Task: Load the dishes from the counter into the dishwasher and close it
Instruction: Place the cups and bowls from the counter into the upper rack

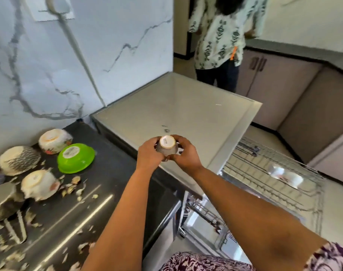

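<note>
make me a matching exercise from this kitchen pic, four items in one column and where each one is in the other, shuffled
Items:
1. cup
2. green bowl
3. white cup
4. steel container

Places:
A. lying in the pulled-out dishwasher rack
B. upside down on the dark counter, beside the patterned bowls
C. held base-up between the left hand and the right hand
D. at the left edge of the counter, among food scraps

Pairs: 1-C, 2-B, 3-A, 4-D

Both hands (167,153) gripping inverted cup (166,146), green bowl (76,157) on counter (112,173)
</note>
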